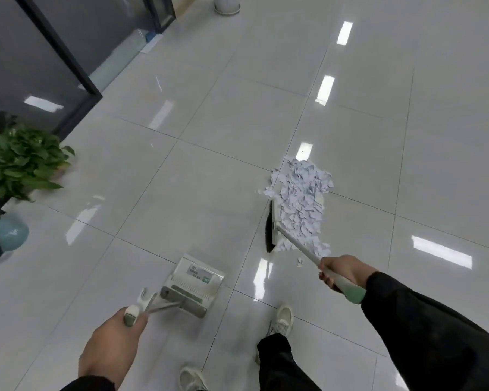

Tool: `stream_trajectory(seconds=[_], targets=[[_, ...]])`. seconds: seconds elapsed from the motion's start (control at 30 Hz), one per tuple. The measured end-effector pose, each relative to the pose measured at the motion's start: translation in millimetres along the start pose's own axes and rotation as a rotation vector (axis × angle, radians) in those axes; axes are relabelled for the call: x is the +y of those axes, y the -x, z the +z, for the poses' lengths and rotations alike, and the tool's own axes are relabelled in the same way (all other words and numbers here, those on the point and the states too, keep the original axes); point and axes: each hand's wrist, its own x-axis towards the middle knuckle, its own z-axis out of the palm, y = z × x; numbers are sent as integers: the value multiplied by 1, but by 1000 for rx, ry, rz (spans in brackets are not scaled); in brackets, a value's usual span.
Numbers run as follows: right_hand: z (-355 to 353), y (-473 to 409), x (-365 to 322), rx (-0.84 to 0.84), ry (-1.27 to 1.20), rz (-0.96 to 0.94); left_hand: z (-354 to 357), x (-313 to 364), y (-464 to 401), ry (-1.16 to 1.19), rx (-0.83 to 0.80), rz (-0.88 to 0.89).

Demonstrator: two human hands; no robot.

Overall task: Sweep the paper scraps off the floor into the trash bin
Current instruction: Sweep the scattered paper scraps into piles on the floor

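Now two hands grip one broom (pixel 271 225), one dustpan (pixel 194 283).

An office corridor: glossy tiled floor (pixel 198 170), dark-framed glass partition (pixel 40 66), potted plant (pixel 20 162).

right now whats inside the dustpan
No scraps show inside the dustpan: only its pale tray with a printed label. The back is hidden by its handle bracket. The scraps lie apart beside the broom.

Glossy tiled floor (pixel 209 153); torn paper scraps (pixel 301 204); plastic dustpan (pixel 198 280)
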Motion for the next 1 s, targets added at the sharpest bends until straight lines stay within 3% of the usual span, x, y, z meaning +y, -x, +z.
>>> stream_trajectory(seconds=[0.47, 0.77, 1.0], targets=[[-71, -1, -72, -244, 354, 82, 49, 128, -2, -27, 4, 0], [-142, -6, -134, -63, 552, 43, 58, 182, -7, -10, -23, 31], [-134, 1, -157, -6, 668, -59, 46, 213, -31, -6, -11, 48]])
